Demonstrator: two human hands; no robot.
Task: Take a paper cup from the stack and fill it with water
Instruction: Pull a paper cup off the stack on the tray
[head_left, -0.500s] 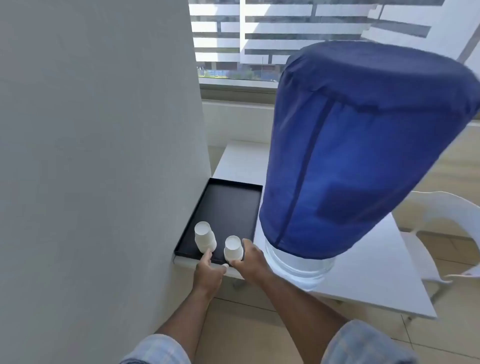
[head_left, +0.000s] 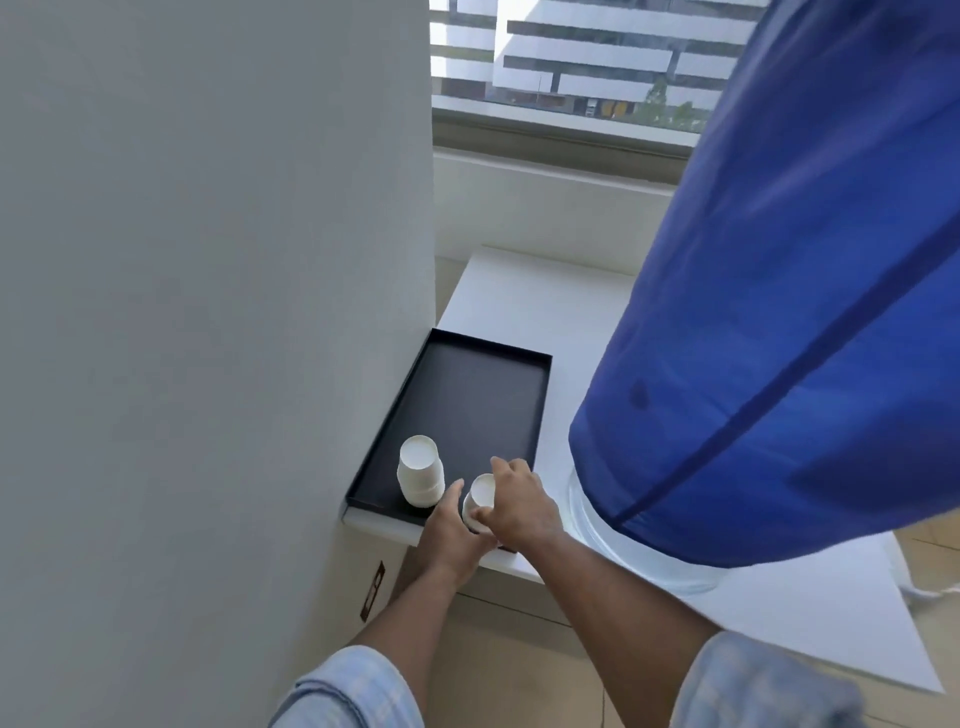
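Two short stacks of white paper cups stand upside down at the near end of a black tray (head_left: 483, 395). The left stack (head_left: 420, 472) stands free. Both my hands are on the right stack (head_left: 479, 496). My left hand (head_left: 451, 535) cups its lower part from the left and front. My right hand (head_left: 519, 506) wraps the upper cup from the right, fingers over its top. The water dispenser's big bottle under a blue cloth cover (head_left: 779, 332) rises just to the right; its clear neck (head_left: 597, 525) shows below the cover.
A grey wall (head_left: 208, 312) runs close along the tray's left side. The tray and dispenser sit on a white table (head_left: 524, 306) below a window. Beige floor tiles lie under my arms.
My right hand has closed further over the top of the right stack and my left hand has come up against its side. The camera has moved closer and lower.
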